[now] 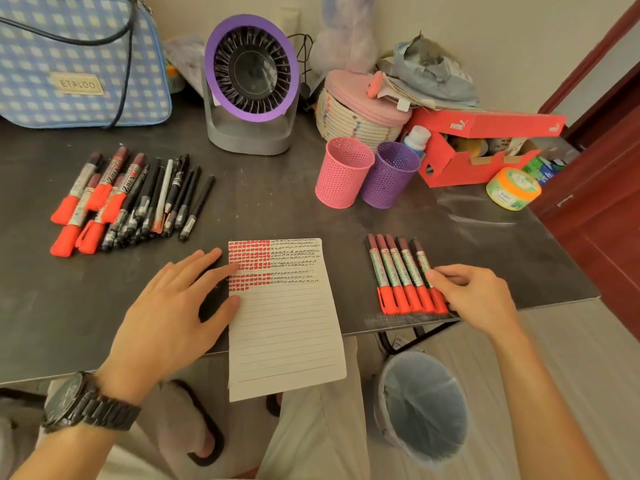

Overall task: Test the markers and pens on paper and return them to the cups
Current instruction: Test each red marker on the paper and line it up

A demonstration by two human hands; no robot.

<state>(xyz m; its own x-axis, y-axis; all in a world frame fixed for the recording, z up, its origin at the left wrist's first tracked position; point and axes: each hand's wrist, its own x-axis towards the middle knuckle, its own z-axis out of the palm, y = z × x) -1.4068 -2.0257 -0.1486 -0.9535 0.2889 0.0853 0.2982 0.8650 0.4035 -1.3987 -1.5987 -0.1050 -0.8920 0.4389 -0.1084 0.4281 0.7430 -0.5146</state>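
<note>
Our left hand [173, 306], fingers spread, steadies the lined white paper sheet [287, 334]. Our right hand's [474, 296] curled fingertips touch the five red-capped markers [398, 271] at lower right, likely squaring the row; we cannot tell if they pinch.

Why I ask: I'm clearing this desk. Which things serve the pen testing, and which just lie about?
Job: lined paper, row of red markers, pile of markers and pens, pink cup, purple cup.
Lying about: fan, checked bag, shoebox, woven basket, round tub.

On my feed I see a dark grey tabletop [277, 188] set against a plain cream wall [502, 29], red-brown wooden door panels [602, 216] at the right, a pale planked floor [571, 341] below, and a lined grey bin [422, 403] standing by the table's near corner.
</note>
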